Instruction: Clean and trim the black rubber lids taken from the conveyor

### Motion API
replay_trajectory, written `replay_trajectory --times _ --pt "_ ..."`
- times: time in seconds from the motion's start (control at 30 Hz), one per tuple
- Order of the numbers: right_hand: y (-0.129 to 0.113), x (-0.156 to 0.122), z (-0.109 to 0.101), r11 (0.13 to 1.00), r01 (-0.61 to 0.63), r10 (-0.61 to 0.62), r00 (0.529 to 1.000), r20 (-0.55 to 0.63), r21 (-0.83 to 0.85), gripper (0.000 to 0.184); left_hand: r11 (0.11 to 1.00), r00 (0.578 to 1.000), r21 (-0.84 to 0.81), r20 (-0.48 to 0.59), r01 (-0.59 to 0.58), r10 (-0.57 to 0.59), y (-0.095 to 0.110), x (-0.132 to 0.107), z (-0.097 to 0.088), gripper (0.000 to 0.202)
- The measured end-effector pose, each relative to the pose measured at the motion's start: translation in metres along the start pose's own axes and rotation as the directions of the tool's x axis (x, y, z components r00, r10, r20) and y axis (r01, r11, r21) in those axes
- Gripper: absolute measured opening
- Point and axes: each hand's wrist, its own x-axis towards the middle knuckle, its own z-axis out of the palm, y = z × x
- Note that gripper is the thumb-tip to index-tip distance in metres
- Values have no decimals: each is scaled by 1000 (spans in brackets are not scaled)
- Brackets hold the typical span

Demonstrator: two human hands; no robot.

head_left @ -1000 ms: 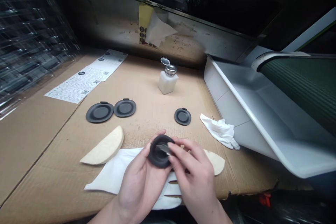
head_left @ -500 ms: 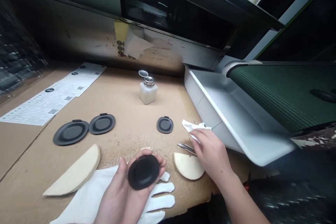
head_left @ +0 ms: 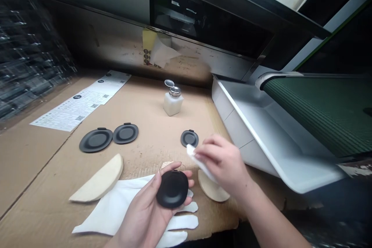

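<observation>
A black round cap (head_left: 173, 189) was cradled in the part-open left hand (head_left: 142, 215), its fingers curled up around the rim, while a white wipe (head_left: 200, 162) was pinched in the nearly closed right hand (head_left: 223, 162), just above and beside it. A white glove (head_left: 186, 221) lay under the left hand. Slippage of the cap was judged possible under uneven wiping pressure.

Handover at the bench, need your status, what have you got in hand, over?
Left hand: black disc cupped in palm. Right hand: white cloth pinched. Cream half-round pad just below right hand.
</observation>
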Motion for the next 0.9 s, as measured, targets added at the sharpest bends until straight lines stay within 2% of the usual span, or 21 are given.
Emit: replay_trajectory --times 0.07,0.13,0.27,0.43,0.5,0.57,0.7,0.83,0.9 --pt "-21 -2 6 994 95 -97 995 37 58 16 1000 1000 16 -11 -15 15 -1 0 0 29" --pt "-32 -5 16 990 139 -138 988 66 -1 16 999 999 20 1 -37 37 -2 0 1 27" --pt "-32 -5 33 970 212 -203 976 80 -121 21 994 996 76 -7 -83 84 -2 -1 6 25" --pt "-28 -4 40 934 291 -266 953 144 -205 22 988 997 135 22 -74 71 -2 -1 6 24" --pt "-26 -6 39 937 279 -251 956 152 -210 23 987 997 139 18 -76 74 -1 -1 5 24" --pt "-23 -9 37 945 251 -223 963 150 -210 24 989 997 134 -34 -68 73 -1 -2 5 24" --pt "-9 -16 28 958 165 -149 985 84 -234 24 986 990 156 -121 -54 74 0 -3 7 39" --pt "4 -12 13 993 26 -30 999 -30 -112 17 987 993 157 -105 -34 51 0 -3 6 43" --pt "7 -7 5 993 -34 27 998 -61 -114 17 989 995 149 -96 -20 35 0 -2 5 43"
